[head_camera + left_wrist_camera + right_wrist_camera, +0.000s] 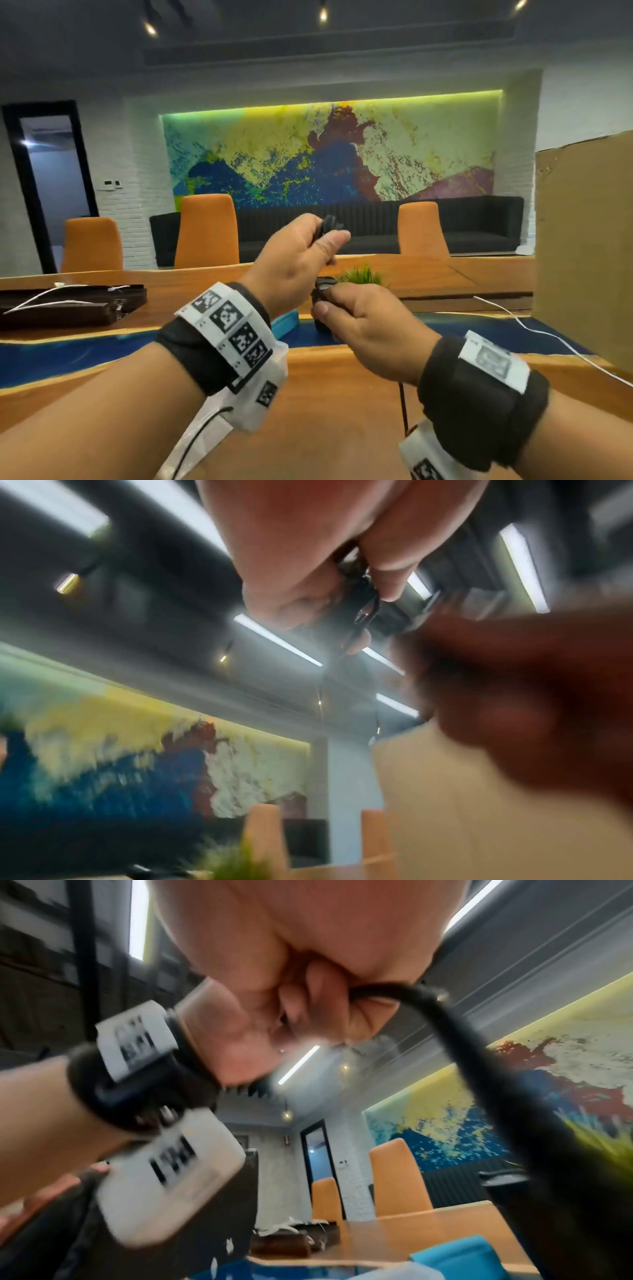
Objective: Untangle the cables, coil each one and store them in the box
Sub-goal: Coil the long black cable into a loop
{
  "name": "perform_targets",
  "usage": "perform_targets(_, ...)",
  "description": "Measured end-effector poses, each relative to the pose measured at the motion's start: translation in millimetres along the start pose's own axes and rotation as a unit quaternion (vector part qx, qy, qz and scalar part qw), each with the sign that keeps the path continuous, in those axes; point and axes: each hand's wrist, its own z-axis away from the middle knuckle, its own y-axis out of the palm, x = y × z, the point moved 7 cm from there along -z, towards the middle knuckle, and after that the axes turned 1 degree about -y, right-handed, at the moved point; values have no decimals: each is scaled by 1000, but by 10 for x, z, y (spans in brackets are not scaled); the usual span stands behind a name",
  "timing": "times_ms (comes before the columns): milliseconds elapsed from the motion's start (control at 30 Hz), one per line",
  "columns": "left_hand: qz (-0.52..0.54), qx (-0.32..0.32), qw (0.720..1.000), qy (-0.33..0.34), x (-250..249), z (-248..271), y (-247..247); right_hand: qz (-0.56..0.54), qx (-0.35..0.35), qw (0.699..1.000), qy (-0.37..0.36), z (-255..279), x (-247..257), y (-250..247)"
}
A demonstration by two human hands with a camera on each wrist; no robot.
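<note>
In the head view my left hand point(310, 251) is raised above the table and pinches a small bundle of black cable point(329, 223) loops between thumb and fingers. Just below it, my right hand point(346, 310) grips a black blocky piece point(321, 291) of the same cable. A black strand point(404, 407) hangs down under the right wrist. In the left wrist view the fingers point(387, 569) close on the cable point(365, 601) near a connector. The right wrist view shows my curled fingers point(329, 988) round the black cable point(448, 1034). The cardboard box point(585, 246) stands at the right.
A white cable point(548, 337) trails across the wooden table point(325, 394) toward the box. A dark brown case point(68, 306) with white cable on it lies at the left. A small green plant point(363, 274) and a teal object point(284, 322) sit behind my hands. Orange chairs point(207, 229) line the far side.
</note>
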Motion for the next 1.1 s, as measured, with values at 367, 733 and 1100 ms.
perform_targets(367,150,114,975,-121,112,243,140,-21,-185,982,-21,-327,-254,-857)
perform_targets(733,21,16,1000,-17,6,28,-28,79,140,987,-8,82,-36,140)
perform_targets(1100,193,145,959,-148,219,235,254,-48,-128,990,14,-224,-294,-701)
